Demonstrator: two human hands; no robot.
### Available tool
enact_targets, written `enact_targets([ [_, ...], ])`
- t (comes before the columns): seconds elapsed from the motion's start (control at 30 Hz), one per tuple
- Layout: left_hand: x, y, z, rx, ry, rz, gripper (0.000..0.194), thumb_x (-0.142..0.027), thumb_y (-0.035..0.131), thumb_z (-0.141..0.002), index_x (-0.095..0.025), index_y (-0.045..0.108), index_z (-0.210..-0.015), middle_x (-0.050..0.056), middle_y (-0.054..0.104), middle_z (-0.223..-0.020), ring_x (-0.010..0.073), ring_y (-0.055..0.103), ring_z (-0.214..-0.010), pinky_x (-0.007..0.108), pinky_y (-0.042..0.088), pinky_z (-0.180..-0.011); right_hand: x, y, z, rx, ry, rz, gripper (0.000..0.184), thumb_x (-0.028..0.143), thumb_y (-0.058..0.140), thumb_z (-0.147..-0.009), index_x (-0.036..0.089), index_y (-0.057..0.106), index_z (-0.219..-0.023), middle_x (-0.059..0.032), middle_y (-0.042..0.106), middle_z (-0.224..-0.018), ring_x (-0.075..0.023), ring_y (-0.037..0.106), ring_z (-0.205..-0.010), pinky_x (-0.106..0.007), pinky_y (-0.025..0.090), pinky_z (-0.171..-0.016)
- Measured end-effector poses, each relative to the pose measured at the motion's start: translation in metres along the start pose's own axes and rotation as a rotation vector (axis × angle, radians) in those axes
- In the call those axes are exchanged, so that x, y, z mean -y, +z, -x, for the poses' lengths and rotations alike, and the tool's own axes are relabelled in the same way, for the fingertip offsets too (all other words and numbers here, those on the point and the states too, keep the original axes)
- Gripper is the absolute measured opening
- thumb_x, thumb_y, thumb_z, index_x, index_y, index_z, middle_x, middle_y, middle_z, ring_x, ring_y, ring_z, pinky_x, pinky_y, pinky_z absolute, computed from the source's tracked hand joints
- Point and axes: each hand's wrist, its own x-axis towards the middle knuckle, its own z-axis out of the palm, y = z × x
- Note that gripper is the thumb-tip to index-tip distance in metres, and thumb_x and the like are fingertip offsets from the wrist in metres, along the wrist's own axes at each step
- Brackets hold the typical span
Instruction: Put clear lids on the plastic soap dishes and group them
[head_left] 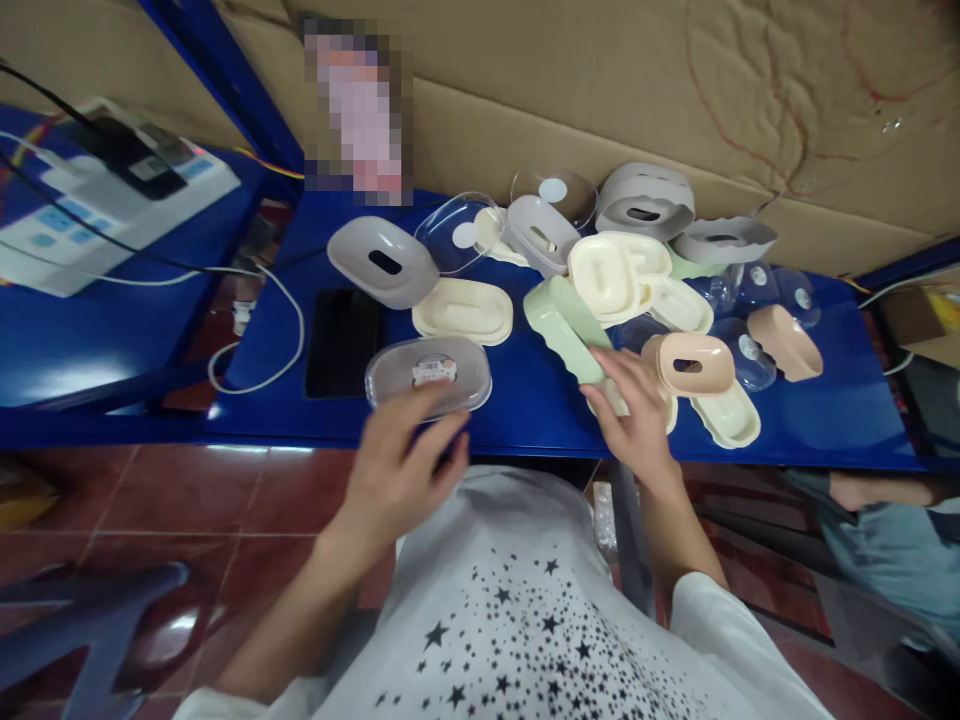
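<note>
My left hand [405, 460] is open, fingers apart, at the near edge of a clear oval plastic lid [465, 375] bearing a white label. Whether its fingertips press on the lid, I cannot tell. My right hand [637, 410] grips the near end of a light green plastic shell [562, 320] with a wavy edge, tilted on the table. Under that hand, a cream piece [611, 395] is partly hidden. Behind the lid lie a cream oval tray [463, 310] and a grey oval shell [360, 255] with a dark slot.
Grey shells [637, 195], cream trays [600, 275], peach shells [697, 365] and clear lids crowd the back and right of the blue table [517, 400]. A dark flat device [341, 345] lies left, beside a looping white cable [300, 340]. A power strip [195, 185] sits further left.
</note>
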Motion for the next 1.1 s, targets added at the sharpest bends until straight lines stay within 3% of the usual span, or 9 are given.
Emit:
enact_targets([
  [0.1,-0.048,0.022,-0.017,0.105,0.174,0.18,0.038,-0.01,0.07,-0.096,-0.017,0.065,-0.133,0.014,0.073,-0.136,0.0269,0.071,-0.126,0.043,0.062,-0.107,-0.01,-0.025,0.023,-0.135,0.052,-0.076,0.048,0.029,0.069,-0.104,0.038,0.062,-0.151,-0.0048,0.073,-0.136,-0.0278,0.069,-0.128,-0.056,0.054,-0.116],
  [0.2,-0.092,0.059,-0.041,0.33,0.341,0.167,0.04,-0.025,0.06,-0.108,-0.016,0.061,-0.147,0.013,0.063,-0.156,0.0291,0.061,-0.143,0.047,0.053,-0.12,-0.021,-0.04,0.048,-0.277,0.16,-0.19,0.049,0.027,0.073,-0.101,0.036,0.065,-0.149,-0.006,0.072,-0.134,-0.0267,0.069,-0.127,-0.051,0.059,-0.109],
  [0.3,-0.108,0.09,-0.058,0.41,0.361,0.132,0.046,-0.032,0.058,-0.11,-0.014,0.057,-0.153,0.013,0.058,-0.162,0.0326,0.052,-0.152,0.054,0.044,-0.128,-0.027,-0.045,0.069,-0.273,0.214,-0.215,0.049,0.026,0.07,-0.102,0.033,0.064,-0.15,-0.0082,0.071,-0.135,-0.0271,0.07,-0.126,-0.05,0.062,-0.105],
  [0.37,-0.103,0.096,-0.056,0.435,0.381,0.116,0.034,-0.024,0.058,-0.11,-0.016,0.064,-0.142,0.011,0.068,-0.148,0.0302,0.06,-0.143,0.054,0.046,-0.125,-0.027,-0.047,0.078,-0.202,0.172,-0.167,0.05,0.024,0.07,-0.102,0.032,0.064,-0.15,-0.0088,0.072,-0.135,-0.0281,0.07,-0.127,-0.052,0.062,-0.106],
  [0.47,-0.082,0.083,-0.033,0.379,0.393,0.129,0.018,-0.015,0.061,-0.106,-0.017,0.07,-0.121,0.009,0.077,-0.122,0.0278,0.07,-0.12,0.047,0.06,-0.105,-0.025,-0.047,0.083,-0.096,0.057,-0.086,0.053,0.017,0.07,-0.1,0.033,0.064,-0.151,-0.0083,0.073,-0.133,-0.0287,0.069,-0.127,-0.054,0.06,-0.107],
  [0.57,-0.063,0.065,0.0,0.299,0.254,0.167,0.022,-0.007,0.061,-0.103,-0.019,0.068,-0.12,0.01,0.076,-0.124,0.0258,0.072,-0.119,0.043,0.063,-0.099,-0.023,-0.043,0.082,0.0,-0.01,-0.071,0.054,0.013,0.067,-0.101,0.034,0.064,-0.151,-0.008,0.073,-0.132,-0.0283,0.069,-0.126,-0.054,0.059,-0.108],
  [0.7,-0.051,0.056,0.022,0.157,0.041,0.205,0.037,-0.015,0.071,-0.102,-0.025,0.062,-0.137,0.012,0.07,-0.133,0.0253,0.074,-0.119,0.042,0.069,-0.095,-0.017,-0.034,0.075,0.113,-0.075,-0.109,0.054,0.015,0.064,-0.102,0.036,0.062,-0.152,-0.0066,0.072,-0.132,-0.0273,0.068,-0.127,-0.055,0.057,-0.112],
  [0.83,-0.049,0.057,0.017,0.143,0.045,0.129,0.059,-0.02,0.077,-0.099,-0.033,0.054,-0.152,0.016,0.058,-0.157,0.034,0.065,-0.14,0.052,0.066,-0.107,-0.001,-0.03,0.069,0.194,-0.168,-0.041,0.045,0.019,0.064,-0.104,0.033,0.064,-0.147,-0.0051,0.074,-0.131,-0.0248,0.068,-0.127,-0.054,0.053,-0.119],
  [1.1,-0.045,0.055,0.001,0.311,0.161,0.139,0.038,-0.025,0.067,-0.106,-0.023,0.061,-0.144,0.015,0.06,-0.159,0.0343,0.055,-0.153,0.053,0.058,-0.118,0.015,-0.025,0.069,0.146,-0.266,0.162,0.026,0.023,0.066,-0.107,0.023,0.07,-0.133,-0.0066,0.08,-0.119,-0.0232,0.069,-0.12,-0.041,0.055,-0.098],
])
